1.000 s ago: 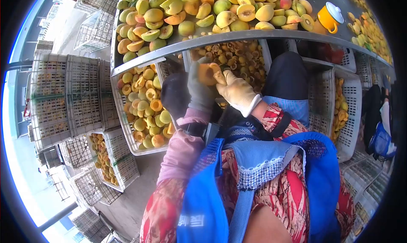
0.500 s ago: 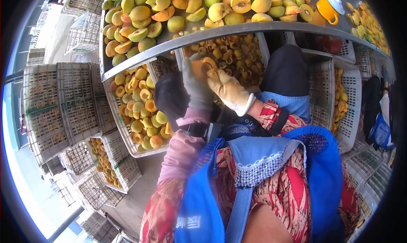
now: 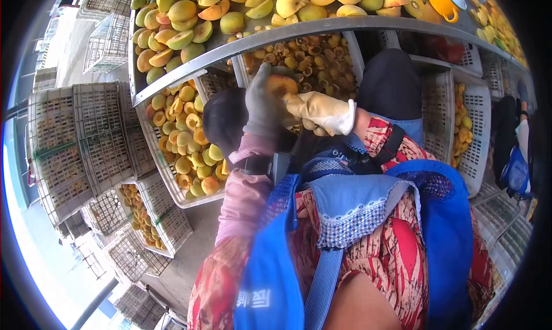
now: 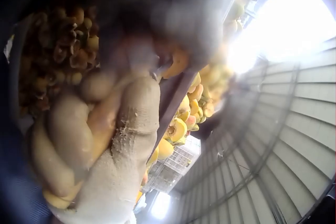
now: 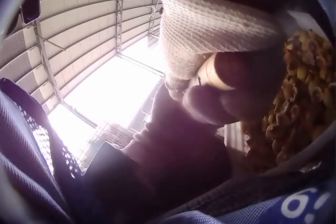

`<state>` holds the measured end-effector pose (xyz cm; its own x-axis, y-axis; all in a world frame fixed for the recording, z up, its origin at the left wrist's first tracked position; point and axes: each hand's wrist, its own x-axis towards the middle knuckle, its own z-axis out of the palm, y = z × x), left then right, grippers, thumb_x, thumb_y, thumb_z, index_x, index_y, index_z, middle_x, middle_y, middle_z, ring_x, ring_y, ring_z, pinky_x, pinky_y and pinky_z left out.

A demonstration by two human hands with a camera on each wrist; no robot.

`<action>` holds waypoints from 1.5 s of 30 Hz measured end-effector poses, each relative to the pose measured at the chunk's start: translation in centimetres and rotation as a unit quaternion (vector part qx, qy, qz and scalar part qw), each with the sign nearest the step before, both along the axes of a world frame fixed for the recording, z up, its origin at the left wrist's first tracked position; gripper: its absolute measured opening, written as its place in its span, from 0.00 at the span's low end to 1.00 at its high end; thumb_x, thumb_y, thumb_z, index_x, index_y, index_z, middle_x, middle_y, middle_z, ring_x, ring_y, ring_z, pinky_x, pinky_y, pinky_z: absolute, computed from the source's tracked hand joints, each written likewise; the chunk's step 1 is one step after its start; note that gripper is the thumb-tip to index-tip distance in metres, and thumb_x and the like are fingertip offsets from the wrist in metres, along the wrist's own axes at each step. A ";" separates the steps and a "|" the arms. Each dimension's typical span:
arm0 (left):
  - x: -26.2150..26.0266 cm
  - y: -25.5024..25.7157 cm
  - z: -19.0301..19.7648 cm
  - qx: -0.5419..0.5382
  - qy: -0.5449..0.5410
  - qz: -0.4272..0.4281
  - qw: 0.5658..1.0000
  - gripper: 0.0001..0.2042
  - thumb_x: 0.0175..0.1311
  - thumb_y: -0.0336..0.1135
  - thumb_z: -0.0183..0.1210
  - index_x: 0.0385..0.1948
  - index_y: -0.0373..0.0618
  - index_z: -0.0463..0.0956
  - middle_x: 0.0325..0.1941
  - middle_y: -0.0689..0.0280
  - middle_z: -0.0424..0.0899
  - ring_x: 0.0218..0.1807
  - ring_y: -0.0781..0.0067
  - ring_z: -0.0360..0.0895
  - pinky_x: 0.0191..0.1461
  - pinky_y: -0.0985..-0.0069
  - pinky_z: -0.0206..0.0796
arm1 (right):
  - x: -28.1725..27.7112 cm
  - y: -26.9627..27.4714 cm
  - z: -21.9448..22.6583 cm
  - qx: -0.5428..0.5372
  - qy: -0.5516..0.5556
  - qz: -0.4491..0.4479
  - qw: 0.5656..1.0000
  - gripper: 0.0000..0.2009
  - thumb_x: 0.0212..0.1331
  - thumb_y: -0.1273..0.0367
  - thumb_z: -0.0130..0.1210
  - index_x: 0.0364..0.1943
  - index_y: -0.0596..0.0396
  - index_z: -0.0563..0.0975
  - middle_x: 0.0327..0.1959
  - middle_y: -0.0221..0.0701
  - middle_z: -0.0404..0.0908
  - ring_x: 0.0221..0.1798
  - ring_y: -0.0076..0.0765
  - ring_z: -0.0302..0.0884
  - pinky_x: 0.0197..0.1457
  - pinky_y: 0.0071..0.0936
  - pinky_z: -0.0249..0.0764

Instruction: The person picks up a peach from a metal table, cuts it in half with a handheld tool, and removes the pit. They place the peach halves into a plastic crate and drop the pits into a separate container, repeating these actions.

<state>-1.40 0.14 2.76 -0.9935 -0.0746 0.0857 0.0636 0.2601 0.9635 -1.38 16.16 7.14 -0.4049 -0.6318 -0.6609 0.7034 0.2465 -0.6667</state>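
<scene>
My left hand (image 3: 261, 107), in a grey glove, holds a peach half (image 3: 282, 84) with its cut orange face showing. Right up against that fruit is my right hand (image 3: 323, 112) in a cream glove. Its fingers curl round a yellowish handle (image 4: 103, 124), which also shows as a pale handle end (image 5: 211, 73) in the right wrist view. The working end of this tool is hidden at the fruit. Below both hands stands a crate (image 3: 355, 56) of hollowed, darker peach pieces. In the left wrist view the left hand is dark and blurred.
A metal table edge (image 3: 287, 34) runs just beyond the hands, with peach halves (image 3: 183, 12) heaped behind it. On the table stands a yellow mug (image 3: 443, 3). To the left is a crate (image 3: 198, 203) of peach halves, beside stacked crates (image 3: 75, 140). Another crate (image 3: 478, 140) stands right.
The right hand has turned, its wrist swinging outward to the right, while staying at the peach half. The left hand keeps its hold. The head view has shifted, so the table sits higher.
</scene>
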 end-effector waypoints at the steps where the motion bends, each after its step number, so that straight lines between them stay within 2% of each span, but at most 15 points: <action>1: -0.4 -0.3 -1.2 0.054 -0.020 0.001 0.998 0.13 0.64 0.37 0.52 0.44 0.37 0.75 0.39 0.57 0.82 0.40 0.62 0.80 0.45 0.70 0.74 | -0.1 0.3 0.0 0.009 0.001 0.003 1.000 0.19 0.67 0.51 0.46 0.37 0.54 0.74 0.14 0.23 0.65 0.12 0.24 0.60 0.15 0.26 0.56; 4: -1.6 -0.9 -4.6 0.266 -0.085 0.011 0.960 0.16 0.52 0.20 0.58 0.45 0.36 0.74 0.41 0.55 0.83 0.42 0.55 0.81 0.46 0.68 0.74 | 0.6 -0.2 -1.7 0.079 0.181 -0.042 0.979 0.21 0.66 0.50 0.46 0.44 0.55 0.75 0.15 0.24 0.66 0.13 0.26 0.60 0.15 0.27 0.56; 7: -1.2 -0.1 -4.3 0.371 -0.099 0.031 0.923 0.14 0.56 0.27 0.54 0.45 0.36 0.74 0.40 0.56 0.83 0.41 0.57 0.81 0.46 0.67 0.74 | 0.9 -0.4 -0.2 0.080 0.110 -0.032 0.990 0.22 0.66 0.51 0.45 0.46 0.57 0.75 0.16 0.25 0.67 0.13 0.28 0.61 0.16 0.27 0.60; 9: -0.5 -0.1 -4.2 0.181 -0.035 0.045 0.982 0.15 0.67 0.40 0.49 0.43 0.37 0.76 0.37 0.60 0.82 0.37 0.64 0.80 0.44 0.71 0.74 | 1.6 -0.8 1.0 0.076 0.072 -0.041 0.994 0.22 0.66 0.51 0.44 0.41 0.58 0.74 0.16 0.24 0.67 0.13 0.26 0.60 0.15 0.26 0.58; 14: 0.2 0.1 -0.3 -0.230 0.185 0.069 0.953 0.16 0.52 0.20 0.55 0.45 0.36 0.76 0.36 0.57 0.84 0.36 0.57 0.83 0.39 0.68 0.76 | 1.6 -0.2 -1.3 -0.108 -0.133 -0.091 0.981 0.19 0.65 0.49 0.47 0.33 0.52 0.71 0.14 0.19 0.60 0.12 0.18 0.54 0.15 0.20 0.52; 17: -0.4 0.0 -0.6 -0.219 0.223 0.068 0.948 0.10 0.58 0.23 0.53 0.41 0.40 0.78 0.33 0.59 0.84 0.32 0.60 0.83 0.36 0.71 0.75 | 1.5 0.0 -0.3 -0.187 -0.216 -0.119 0.951 0.19 0.65 0.48 0.50 0.31 0.49 0.71 0.11 0.17 0.58 0.09 0.13 0.50 0.12 0.16 0.48; 20: 0.0 1.1 1.9 0.258 -0.088 0.113 0.956 0.07 0.65 0.31 0.51 0.37 0.41 0.78 0.32 0.63 0.83 0.30 0.66 0.81 0.35 0.74 0.74 | 1.5 0.0 -0.4 -0.237 -0.257 -0.130 0.928 0.18 0.67 0.50 0.48 0.31 0.49 0.72 0.09 0.15 0.54 0.05 0.11 0.46 0.08 0.15 0.44; 24: -0.9 0.8 -1.0 0.240 -0.011 0.061 0.969 0.14 0.69 0.42 0.49 0.35 0.40 0.77 0.31 0.65 0.83 0.29 0.73 0.78 0.35 0.78 0.71 | 1.4 0.2 -1.2 -0.311 -0.290 -0.129 0.896 0.19 0.69 0.51 0.45 0.32 0.51 0.72 0.08 0.15 0.53 0.04 0.11 0.45 0.06 0.15 0.45; 34: -2.8 5.5 5.1 0.612 -0.148 -0.038 0.776 0.20 0.71 0.48 0.47 0.39 0.36 0.76 0.36 0.60 0.82 0.36 0.70 0.80 0.42 0.76 0.73 | 1.2 2.7 0.0 -0.565 -0.295 -0.104 0.763 0.20 0.71 0.51 0.42 0.31 0.53 0.65 0.08 0.15 0.52 0.03 0.11 0.45 0.04 0.13 0.44; 37: -2.1 4.4 7.7 0.440 -0.054 0.044 0.895 0.13 0.63 0.38 0.56 0.43 0.39 0.74 0.38 0.60 0.82 0.39 0.68 0.80 0.44 0.73 0.73 | 1.2 3.6 0.2 -0.571 -0.220 -0.120 0.781 0.21 0.71 0.51 0.41 0.35 0.56 0.68 0.09 0.15 0.53 0.04 0.11 0.45 0.05 0.13 0.43; 38: -2.2 2.1 7.5 0.227 0.063 0.002 0.972 0.11 0.63 0.35 0.56 0.43 0.41 0.76 0.38 0.62 0.82 0.39 0.69 0.79 0.44 0.73 0.72 | 1.1 4.0 0.1 -0.564 -0.205 -0.130 0.789 0.21 0.71 0.50 0.41 0.36 0.56 0.68 0.09 0.16 0.53 0.04 0.11 0.45 0.05 0.14 0.43; 40: -2.5 -2.5 7.2 -0.331 0.303 0.164 0.878 0.08 0.63 0.30 0.56 0.42 0.44 0.78 0.36 0.65 0.82 0.38 0.73 0.78 0.44 0.74 0.72 | 0.7 4.3 0.5 -0.296 -0.128 -0.185 0.928 0.20 0.67 0.49 0.47 0.39 0.52 0.71 0.11 0.19 0.58 0.07 0.15 0.49 0.09 0.17 0.49; 41: -2.1 -4.2 8.7 0.014 0.126 0.195 0.973 0.07 0.65 0.28 0.54 0.39 0.40 0.80 0.35 0.66 0.83 0.38 0.75 0.78 0.43 0.76 0.71 | 0.9 3.1 -0.9 -0.116 -0.010 -0.162 0.980 0.20 0.66 0.48 0.48 0.40 0.52 0.73 0.13 0.21 0.61 0.08 0.17 0.53 0.11 0.19 0.53; 42: -2.1 -6.9 8.4 0.228 0.088 0.221 0.944 0.08 0.66 0.29 0.54 0.40 0.36 0.79 0.36 0.66 0.83 0.38 0.77 0.77 0.43 0.78 0.71 | 1.3 1.9 -2.5 0.071 0.109 -0.136 0.982 0.21 0.64 0.48 0.50 0.42 0.52 0.74 0.15 0.22 0.64 0.10 0.20 0.58 0.12 0.21 0.57; 45: -2.4 -15.5 6.7 -0.214 0.060 0.270 0.937 0.17 0.63 0.40 0.60 0.47 0.36 0.77 0.46 0.58 0.81 0.46 0.64 0.78 0.51 0.70 0.70 | 1.5 1.7 -5.7 0.006 0.027 -0.168 0.985 0.23 0.62 0.52 0.52 0.51 0.55 0.74 0.22 0.33 0.75 0.21 0.32 0.74 0.24 0.31 0.71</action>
